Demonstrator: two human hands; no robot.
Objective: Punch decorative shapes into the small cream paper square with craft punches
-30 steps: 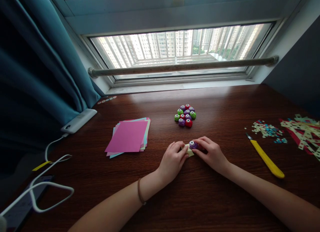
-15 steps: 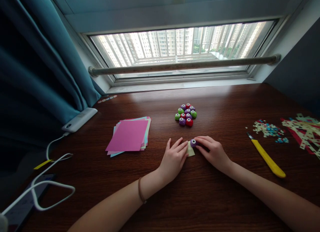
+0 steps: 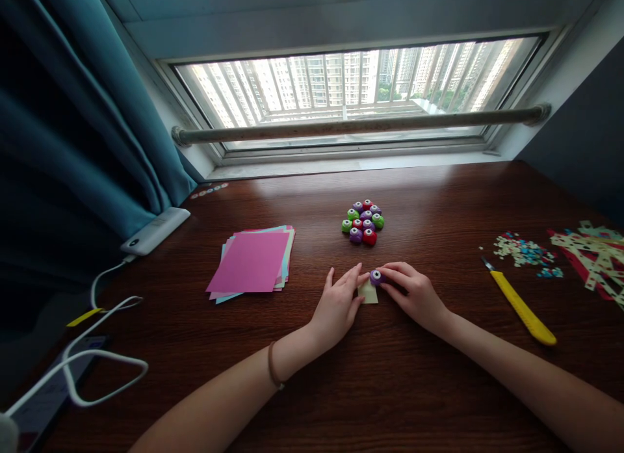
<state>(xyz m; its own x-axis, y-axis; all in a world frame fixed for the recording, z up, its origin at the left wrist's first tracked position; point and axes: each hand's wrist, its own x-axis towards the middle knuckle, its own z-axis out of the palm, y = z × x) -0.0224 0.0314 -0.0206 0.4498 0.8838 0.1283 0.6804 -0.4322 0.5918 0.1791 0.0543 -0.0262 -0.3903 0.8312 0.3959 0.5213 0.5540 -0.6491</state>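
A small purple craft punch (image 3: 376,277) with a star mark on its top is pinched between the thumb and fingers of my right hand (image 3: 416,297). It sits at the upper edge of a pale yellow paper piece (image 3: 369,293) lying on the table. My left hand (image 3: 336,305) is beside the paper, fingers stretched and apart. Its fingertips reach the paper's left side and the punch. Whether the paper is inside the punch's slot is hidden. Beyond my hands stands a cluster of several red, green and purple craft punches (image 3: 363,223).
Left on the brown table (image 3: 273,375) are a stack of coloured paper (image 3: 248,263), a white power bank (image 3: 156,231), a cable (image 3: 104,355) and a phone (image 3: 53,394). Rightward lie a yellow craft knife (image 3: 524,309), small paper cutouts (image 3: 521,250) and punched paper strips (image 3: 592,258).
My left hand's fingers have shifted and spread, with the index finger reaching toward the punch and more of the yellow paper showing. My right hand keeps the punch in nearly the same place.
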